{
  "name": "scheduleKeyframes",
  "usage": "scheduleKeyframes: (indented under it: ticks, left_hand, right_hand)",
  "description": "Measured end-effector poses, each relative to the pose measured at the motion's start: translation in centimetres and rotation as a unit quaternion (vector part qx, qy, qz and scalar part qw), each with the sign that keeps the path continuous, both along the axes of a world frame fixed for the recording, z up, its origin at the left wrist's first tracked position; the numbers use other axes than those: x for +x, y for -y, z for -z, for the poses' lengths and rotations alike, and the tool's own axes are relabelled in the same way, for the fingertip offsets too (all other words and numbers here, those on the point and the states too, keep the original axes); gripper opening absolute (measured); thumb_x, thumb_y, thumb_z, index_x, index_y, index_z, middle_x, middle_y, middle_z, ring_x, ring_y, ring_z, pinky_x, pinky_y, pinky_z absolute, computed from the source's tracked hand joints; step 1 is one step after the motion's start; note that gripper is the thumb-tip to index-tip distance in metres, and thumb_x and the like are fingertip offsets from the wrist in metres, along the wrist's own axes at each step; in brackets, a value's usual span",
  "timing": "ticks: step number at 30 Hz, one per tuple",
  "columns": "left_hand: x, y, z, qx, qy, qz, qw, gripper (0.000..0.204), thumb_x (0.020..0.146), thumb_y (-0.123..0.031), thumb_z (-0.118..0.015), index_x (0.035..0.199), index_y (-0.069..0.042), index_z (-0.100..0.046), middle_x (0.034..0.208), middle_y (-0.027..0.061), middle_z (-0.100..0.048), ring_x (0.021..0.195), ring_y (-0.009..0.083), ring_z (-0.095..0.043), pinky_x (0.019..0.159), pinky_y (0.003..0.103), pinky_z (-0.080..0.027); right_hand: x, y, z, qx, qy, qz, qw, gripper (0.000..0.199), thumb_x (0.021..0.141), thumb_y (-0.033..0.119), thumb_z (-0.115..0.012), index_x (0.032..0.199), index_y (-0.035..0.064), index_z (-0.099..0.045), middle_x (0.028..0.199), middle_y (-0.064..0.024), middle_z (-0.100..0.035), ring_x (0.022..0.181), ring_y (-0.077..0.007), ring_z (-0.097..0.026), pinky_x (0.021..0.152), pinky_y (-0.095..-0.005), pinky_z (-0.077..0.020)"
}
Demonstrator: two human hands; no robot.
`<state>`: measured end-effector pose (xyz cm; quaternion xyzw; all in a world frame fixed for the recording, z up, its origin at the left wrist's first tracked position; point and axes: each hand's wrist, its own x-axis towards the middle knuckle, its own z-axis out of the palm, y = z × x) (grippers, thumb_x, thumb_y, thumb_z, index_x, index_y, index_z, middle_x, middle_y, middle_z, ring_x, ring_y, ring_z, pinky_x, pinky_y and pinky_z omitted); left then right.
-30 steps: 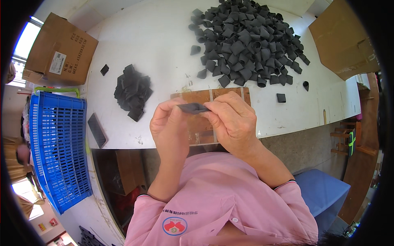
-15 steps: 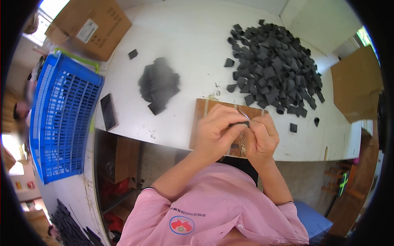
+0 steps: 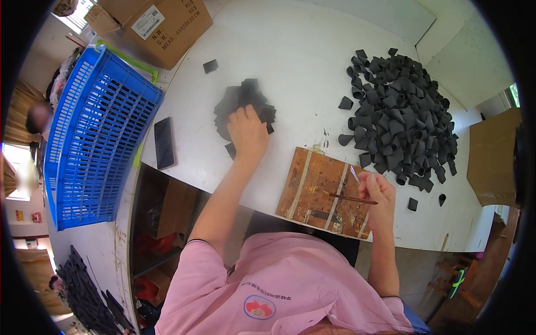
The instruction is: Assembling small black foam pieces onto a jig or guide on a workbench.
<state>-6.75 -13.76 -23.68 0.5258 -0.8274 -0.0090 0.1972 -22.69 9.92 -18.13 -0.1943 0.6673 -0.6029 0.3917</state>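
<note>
My left hand [image 3: 247,133] lies palm down on a small heap of flat black pieces [image 3: 243,104] on the white table [image 3: 290,61]; whether its fingers grip one is hidden. My right hand [image 3: 378,191] hovers over a worn wooden board [image 3: 315,187] at the table's near edge and pinches a thin brown stick [image 3: 349,198] together with a slim shiny tool. A big pile of curled black pieces [image 3: 399,114] covers the table to the right of the board.
A blue plastic crate [image 3: 92,139] stands at the left, with a dark phone [image 3: 164,142] beside it at the table edge. A cardboard box [image 3: 153,25] sits at the far left, another box [image 3: 491,156] at the right. Loose black pieces [image 3: 210,66] lie scattered.
Both hands were together over the board working one black piece. Now my left hand has reached out to the small black heap, and my right stays over the board with the stick.
</note>
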Motion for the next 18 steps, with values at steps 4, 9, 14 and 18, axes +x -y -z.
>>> scheduleKeyframes:
  ticks: [4,9,14,18]
  left_hand:
    - [0.0,3.0,1.9,0.01,0.094,0.013,0.995,0.031,0.063,-0.006,-0.066,0.087,0.0,-0.049,0.087,0.0148,-0.054,0.084,0.0285,-0.052,0.069,0.039,-0.044]
    - [-0.5,4.5,1.8,0.025,0.154,0.081,0.984,0.015,0.069,-0.002,-0.058,0.083,0.001,-0.052,0.081,0.0171,-0.059,0.077,0.0306,-0.058,0.065,0.037,-0.049]
    - [0.4,5.5,2.5,-0.012,0.118,0.108,0.987,0.007,0.068,0.001,-0.055,0.075,-0.001,-0.053,0.074,0.0158,-0.059,0.072,0.0296,-0.059,0.064,0.037,-0.049]
    - [1.2,5.9,2.1,-0.024,0.082,0.101,0.991,0.008,0.069,0.0,-0.054,0.075,-0.004,-0.056,0.073,0.0122,-0.057,0.076,0.0286,-0.056,0.064,0.037,-0.047]
  right_hand:
    - [1.7,-1.0,2.3,0.079,-0.054,-0.046,0.994,0.027,0.088,0.025,-0.05,0.088,-0.0006,-0.059,0.065,0.0003,-0.053,0.055,-0.0048,-0.046,0.048,-0.0182,-0.0366]
    - [1.4,-2.2,4.2,0.118,-0.129,-0.07,0.982,0.024,0.088,0.02,-0.05,0.086,-0.0018,-0.059,0.062,-0.0002,-0.053,0.053,-0.0042,-0.045,0.047,-0.0183,-0.0367]
    - [1.6,-2.6,5.2,0.107,-0.171,-0.082,0.976,0.024,0.088,0.022,-0.051,0.084,-0.0008,-0.059,0.061,0.0007,-0.053,0.053,-0.0036,-0.045,0.047,-0.0177,-0.036]
    - [1.7,-3.0,6.0,0.109,-0.207,-0.078,0.969,0.025,0.086,0.02,-0.052,0.084,-0.0034,-0.059,0.062,-0.0083,-0.056,0.057,-0.0133,-0.052,0.052,-0.0256,-0.0407]
